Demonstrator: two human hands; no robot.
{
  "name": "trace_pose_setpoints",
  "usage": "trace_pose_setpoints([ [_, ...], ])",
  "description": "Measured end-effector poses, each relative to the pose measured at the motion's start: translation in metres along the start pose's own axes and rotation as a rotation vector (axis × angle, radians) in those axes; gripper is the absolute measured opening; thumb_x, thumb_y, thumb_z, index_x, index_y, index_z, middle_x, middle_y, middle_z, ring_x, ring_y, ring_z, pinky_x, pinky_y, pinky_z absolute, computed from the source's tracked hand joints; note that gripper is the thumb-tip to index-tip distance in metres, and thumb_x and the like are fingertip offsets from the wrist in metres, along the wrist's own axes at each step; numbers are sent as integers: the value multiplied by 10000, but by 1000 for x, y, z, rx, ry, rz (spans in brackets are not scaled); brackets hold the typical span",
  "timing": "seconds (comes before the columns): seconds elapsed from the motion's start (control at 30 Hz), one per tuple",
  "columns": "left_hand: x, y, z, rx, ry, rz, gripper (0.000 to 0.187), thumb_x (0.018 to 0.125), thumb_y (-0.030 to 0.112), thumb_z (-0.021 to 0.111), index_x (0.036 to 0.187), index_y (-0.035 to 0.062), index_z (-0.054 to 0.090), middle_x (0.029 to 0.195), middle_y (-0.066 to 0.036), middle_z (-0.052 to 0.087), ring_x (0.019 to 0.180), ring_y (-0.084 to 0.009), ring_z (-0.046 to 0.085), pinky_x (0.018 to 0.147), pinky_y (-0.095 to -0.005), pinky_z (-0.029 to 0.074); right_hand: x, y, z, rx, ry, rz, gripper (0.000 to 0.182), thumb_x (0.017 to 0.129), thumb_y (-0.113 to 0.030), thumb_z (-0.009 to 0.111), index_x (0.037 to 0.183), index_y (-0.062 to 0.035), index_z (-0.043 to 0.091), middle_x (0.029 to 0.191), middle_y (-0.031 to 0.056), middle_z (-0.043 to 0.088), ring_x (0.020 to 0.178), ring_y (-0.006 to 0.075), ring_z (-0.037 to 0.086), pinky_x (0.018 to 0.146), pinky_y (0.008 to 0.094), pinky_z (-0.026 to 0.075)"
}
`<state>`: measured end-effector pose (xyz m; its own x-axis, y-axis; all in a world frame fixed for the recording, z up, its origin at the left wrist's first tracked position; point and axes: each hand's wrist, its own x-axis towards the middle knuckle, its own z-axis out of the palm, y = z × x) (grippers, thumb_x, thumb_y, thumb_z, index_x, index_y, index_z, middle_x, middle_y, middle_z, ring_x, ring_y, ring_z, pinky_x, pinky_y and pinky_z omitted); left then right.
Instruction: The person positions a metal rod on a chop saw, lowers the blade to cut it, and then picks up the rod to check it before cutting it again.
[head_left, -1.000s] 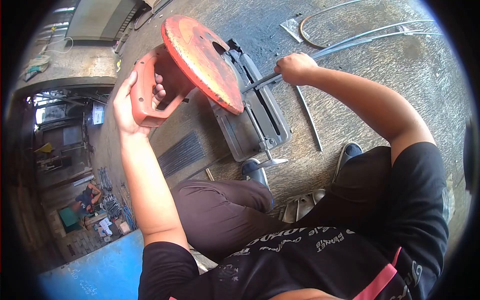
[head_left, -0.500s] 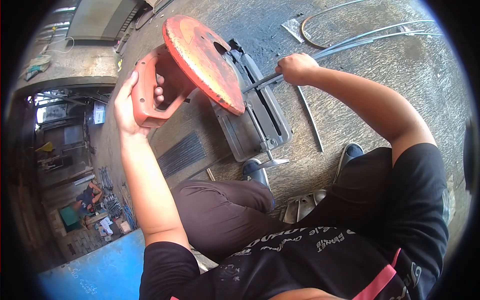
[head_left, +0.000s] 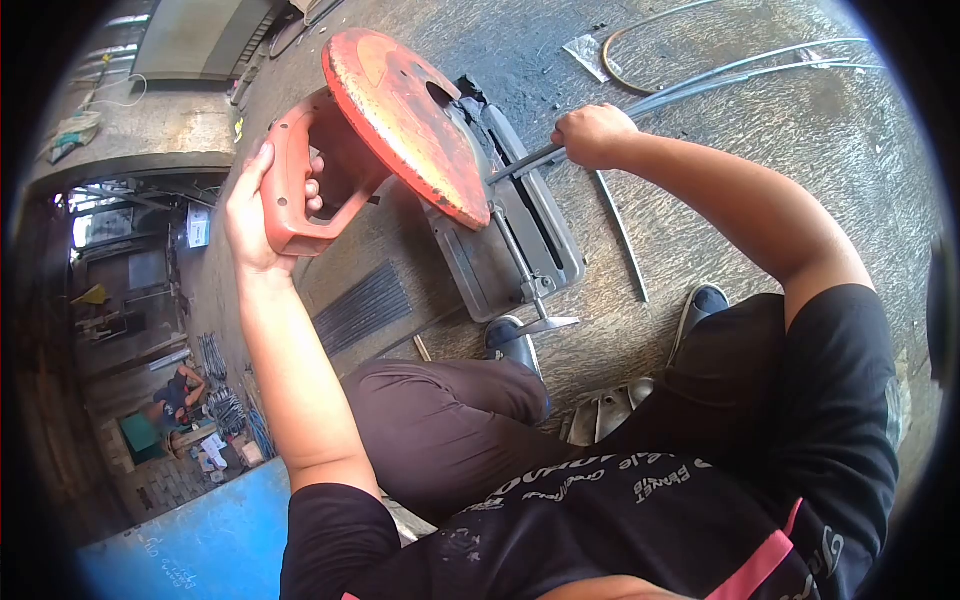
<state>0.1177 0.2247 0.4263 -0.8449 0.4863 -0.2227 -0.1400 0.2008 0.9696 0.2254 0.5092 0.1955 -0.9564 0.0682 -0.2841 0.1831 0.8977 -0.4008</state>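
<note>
My left hand (head_left: pixel 247 220) is wrapped round the orange D-shaped handle (head_left: pixel 287 185) of a chop saw. The saw's round orange guard (head_left: pixel 405 125) has worn paint and hides the blade. Below it is the grey base (head_left: pixel 480 275), with a vise screw and crank (head_left: pixel 546 325) on the near side. My right hand (head_left: pixel 597 137) is closed round thin metal rods (head_left: pixel 535 162) beside the base. Their near ends run in under the guard, where I cannot see them; their long tails (head_left: pixel 720 80) stretch away to the upper right.
Many short rods (head_left: pixel 365 308) lie side by side on the floor left of the base. A single rod (head_left: pixel 622 235) lies to the right, and dark dust (head_left: pixel 505 45) covers the floor behind. My shoes are close to the base. Another person (head_left: pixel 178 393) is at the far left, beyond a blue sheet (head_left: pixel 200 540).
Almost nothing differs. The guard and handle have shifted very slightly; both hands keep their holds.
</note>
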Motion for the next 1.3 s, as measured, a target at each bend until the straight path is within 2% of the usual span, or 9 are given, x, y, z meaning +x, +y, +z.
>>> trace_pose_setpoints([
  [0.03, 1, 0, -2, 6, -8, -8, 486, 978, 350, 467, 1287, -25, 461, 897, -167, 609, 632, -168, 566, 564, -272, 494, 0, -1, -1, -1, -1, 0, 357, 972, -348, 437, 1034, -98, 684, 1039, 135, 689, 1018, 296, 648, 906, 426, 490],
  [0.33, 2, -2, -6, -36, -36, -28, 483, 976, 349, 462, 1264, -38, 476, 907, -175, 607, 706, -207, 569, 626, -304, 495, 1, 1, 1, -19, 1, -10, 360, 976, -347, 423, 1034, -105, 683, 1033, 133, 690, 1015, 300, 648, 912, 426, 487],
  [0.97, 2, -1, -4, -22, -44, -54, 509, 987, 355, 425, 1300, -46, 443, 933, -168, 599, 697, -184, 560, 612, -290, 495, -7, -7, -16, -35, 7, -22, 355, 969, -341, 423, 1034, -109, 684, 1044, 119, 686, 1016, 284, 644, 892, 414, 494],
  [1.03, 0, -1, 1, -24, 5, -40, 465, 950, 356, 483, 1234, -13, 498, 880, -127, 626, 642, -151, 585, 540, -257, 493, -9, -8, -20, -49, 3, -17, 354, 967, -342, 427, 1028, -109, 687, 1035, 120, 689, 1010, 284, 647, 887, 412, 497],
  [1.17, 0, -1, 0, -22, 8, -48, 466, 951, 355, 482, 1237, -13, 494, 881, -126, 623, 646, -150, 583, 540, -257, 493, -11, -9, -21, -44, 8, -15, 355, 963, -351, 439, 1010, -109, 694, 1015, 115, 695, 995, 284, 653, 886, 413, 497],
  [1.23, 0, 0, -2, -16, -15, -45, 501, 982, 351, 434, 1296, -39, 452, 923, -171, 606, 681, -179, 571, 589, -279, 507, -12, -10, -20, -33, 14, -9, 356, 962, -354, 441, 1007, -109, 696, 1014, 115, 696, 993, 285, 654, 886, 413, 497],
  [1.3, 1, 0, -2, -16, -21, -45, 502, 982, 351, 435, 1296, -39, 452, 925, -172, 606, 681, -179, 571, 590, -280, 506, -12, -10, -20, -50, 5, -2, 358, 962, -358, 444, 1006, -109, 698, 1016, 117, 696, 992, 288, 655, 885, 414, 497],
])
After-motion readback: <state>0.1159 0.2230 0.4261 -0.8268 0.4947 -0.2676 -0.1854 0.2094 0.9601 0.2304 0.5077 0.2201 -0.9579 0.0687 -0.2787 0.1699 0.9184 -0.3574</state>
